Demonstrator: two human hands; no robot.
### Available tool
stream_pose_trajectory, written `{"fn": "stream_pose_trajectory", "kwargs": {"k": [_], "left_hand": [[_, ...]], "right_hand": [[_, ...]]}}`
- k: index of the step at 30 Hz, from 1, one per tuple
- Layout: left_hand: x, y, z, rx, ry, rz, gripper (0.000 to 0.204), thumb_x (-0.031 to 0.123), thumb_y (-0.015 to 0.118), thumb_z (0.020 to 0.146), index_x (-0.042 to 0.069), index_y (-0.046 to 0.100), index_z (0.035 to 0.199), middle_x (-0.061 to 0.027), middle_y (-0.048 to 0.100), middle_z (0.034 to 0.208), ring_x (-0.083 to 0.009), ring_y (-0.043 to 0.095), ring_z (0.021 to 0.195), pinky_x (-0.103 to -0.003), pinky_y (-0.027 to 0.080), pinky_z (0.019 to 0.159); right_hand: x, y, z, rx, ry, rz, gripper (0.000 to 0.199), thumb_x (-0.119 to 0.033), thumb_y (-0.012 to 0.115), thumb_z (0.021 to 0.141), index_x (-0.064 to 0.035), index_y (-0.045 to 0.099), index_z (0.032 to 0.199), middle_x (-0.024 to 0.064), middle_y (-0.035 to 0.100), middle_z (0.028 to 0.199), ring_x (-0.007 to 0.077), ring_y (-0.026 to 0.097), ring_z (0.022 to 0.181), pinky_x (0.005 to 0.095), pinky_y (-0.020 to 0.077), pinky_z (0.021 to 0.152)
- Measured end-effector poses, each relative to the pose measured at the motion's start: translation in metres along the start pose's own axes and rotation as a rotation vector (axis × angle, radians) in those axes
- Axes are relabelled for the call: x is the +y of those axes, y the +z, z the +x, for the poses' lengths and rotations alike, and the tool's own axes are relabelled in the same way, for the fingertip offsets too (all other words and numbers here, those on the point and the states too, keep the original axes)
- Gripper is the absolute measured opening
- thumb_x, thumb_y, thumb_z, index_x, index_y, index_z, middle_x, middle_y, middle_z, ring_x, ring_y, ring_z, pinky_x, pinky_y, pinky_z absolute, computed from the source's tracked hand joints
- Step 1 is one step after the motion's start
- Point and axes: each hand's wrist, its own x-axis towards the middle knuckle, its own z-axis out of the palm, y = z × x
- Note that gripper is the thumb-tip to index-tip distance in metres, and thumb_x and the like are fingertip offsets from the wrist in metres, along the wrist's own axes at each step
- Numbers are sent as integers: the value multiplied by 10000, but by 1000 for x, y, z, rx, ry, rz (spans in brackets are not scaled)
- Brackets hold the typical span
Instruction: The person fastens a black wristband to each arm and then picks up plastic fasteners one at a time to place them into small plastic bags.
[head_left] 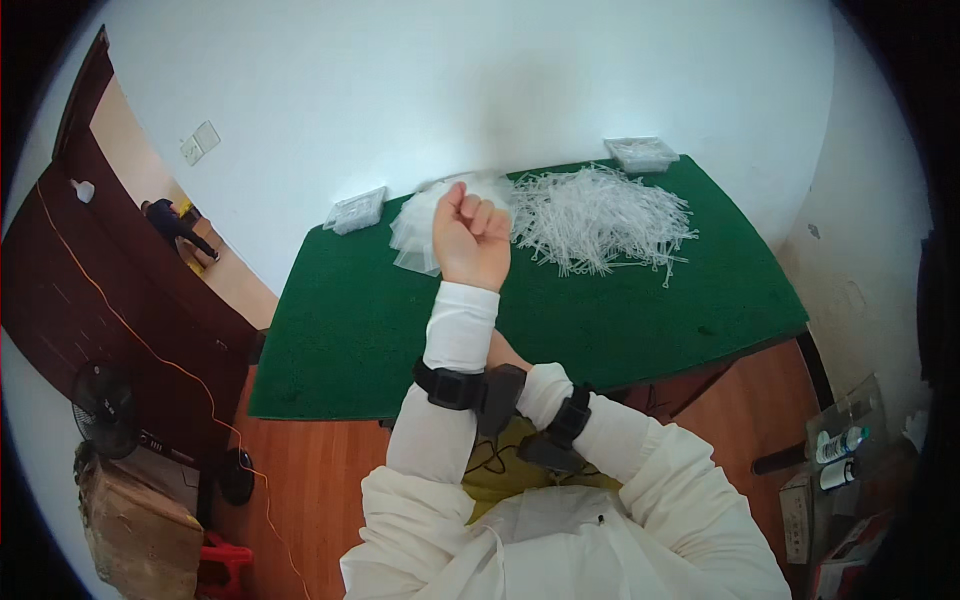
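Fingers (487,217) curled together, our left hand (470,242) is up before clear bags (412,235) lying beside the plastic pile (605,220) on our bench (340,345); left sleeve (460,325) mostly hides our right hand (507,352), fingers we can't read.

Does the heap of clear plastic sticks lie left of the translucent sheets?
No, the heap of clear plastic sticks lies right of the translucent sheets.

Just right of the left hand (472,237) I see shiny, clear plastic sticks (602,222) in a heap; filmy, translucent plastic sheets (412,232) fan out behind it. Below that hand the green tabletop (650,325) looks matt, felt-like; the wood floor (320,480), nearer me, smooth, faintly glossy.
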Motion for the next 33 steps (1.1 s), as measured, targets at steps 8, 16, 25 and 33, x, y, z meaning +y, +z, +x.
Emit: {"fn": "stream_pose_trajectory", "kwargs": {"k": [8,16,25,33], "left_hand": [[12,30,-42,-191,-82,-118,125,152,457,864,68,512,788,39,354,560,-80,300,455,-225,273,477],[-42,29,-112,-250,-428,-41,99,165,498,822,69,505,843,33,342,563,-77,318,462,-226,263,465],[-77,30,-172,-646,-812,263,148,68,517,757,13,490,891,41,417,653,-42,333,536,-204,255,488],[-90,27,-190,-720,-1051,273,226,83,573,717,11,517,923,55,400,667,-21,352,595,-182,280,523]], "right_hand": [[-25,5,-33,-145,402,361,274,-52,565,816,-31,554,1089,38,607,1031,123,552,965,269,414,863],[-12,-38,-52,-661,-381,-617,432,-143,564,847,-72,431,1252,66,513,1200,178,496,1095,307,373,948],[-28,-28,-69,-820,45,-77,330,-96,621,777,-38,527,1087,77,564,1071,132,528,993,294,412,873],[-45,-9,-80,-756,373,-128,500,-434,582,761,-20,519,1033,78,551,979,158,537,822,297,444,730]]}}
